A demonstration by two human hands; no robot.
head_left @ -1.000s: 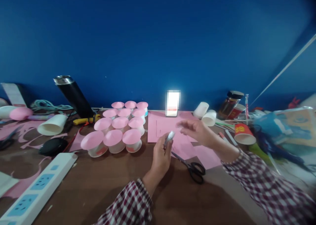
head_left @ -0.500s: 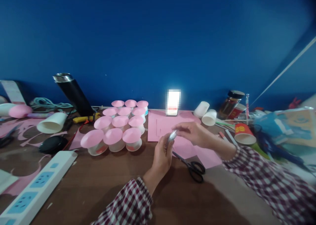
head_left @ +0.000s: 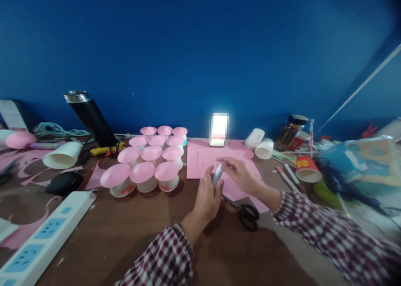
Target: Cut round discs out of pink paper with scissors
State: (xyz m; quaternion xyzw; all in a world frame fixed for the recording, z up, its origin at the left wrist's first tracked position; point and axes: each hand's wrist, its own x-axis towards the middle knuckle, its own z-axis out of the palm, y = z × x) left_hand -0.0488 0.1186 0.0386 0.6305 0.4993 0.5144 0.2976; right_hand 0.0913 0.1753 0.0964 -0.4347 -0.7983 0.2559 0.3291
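Observation:
A small whitish, silvery tube [head_left: 217, 175] stands tilted between my two hands above the pink paper. My left hand [head_left: 207, 197] grips its lower part between thumb and fingers. From the right, my right hand [head_left: 240, 174] has its fingertips closed at the tube's upper end. Any print on the tube is too blurred to read. Beneath the hands lie pink paper sheets [head_left: 193, 160]. A pair of black-handled scissors [head_left: 248, 216] rests on the table just right of my left hand, its blades partly over the paper.
Left of my hands stand rows of paper cups topped with pink discs [head_left: 142, 172]. A lit phone [head_left: 219, 129] leans on the blue wall. White cups [head_left: 264, 148] lie at the right, near a red cup [head_left: 308, 169]. A power strip [head_left: 46, 236] and black flask [head_left: 92, 116] are at left.
My right hand has shifted slightly left and down around the top of the tube. The left hand still holds the tube, which shows a little more. The view has moved slightly.

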